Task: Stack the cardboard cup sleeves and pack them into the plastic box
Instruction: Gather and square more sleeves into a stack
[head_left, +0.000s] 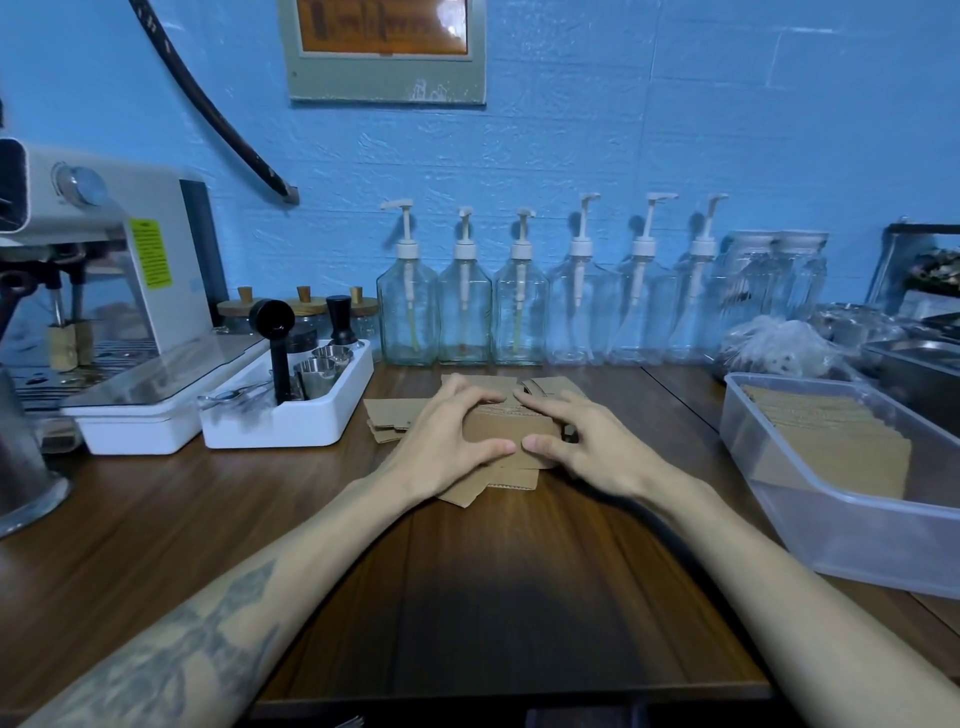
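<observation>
Both my hands sit on a small bundle of cardboard cup sleeves (511, 431) at the table's middle, straight ahead of me. My left hand (447, 439) curls over the bundle's left end, fingers along the far edge, thumb on the near edge; my right hand (582, 447) does the same on the right end, thumb tip almost meeting the left thumb. So both are gripping the bundle between fingers and thumb, narrow spread. The bundle lies flat, long axis running left to right across me, corrugated edge showing along the far side. Under and around my hands more loose sleeves (387, 415) lie flat in a messy spread: some poke out left of my left hand, some stick out toward me below my thumbs at a slight skew, a few beyond my fingers. The plastic box (831, 525) is to the right of my right hand, well apart, its long axis angled away from me; sleeves already in it (831, 441) stand on edge in a row. Left of my left hand a white tray (291, 421) holds metal cups and a black tamper. Beyond my fingers a row of pump bottles (519, 306) stands against the blue wall. Wooden table (493, 597) underneath.
</observation>
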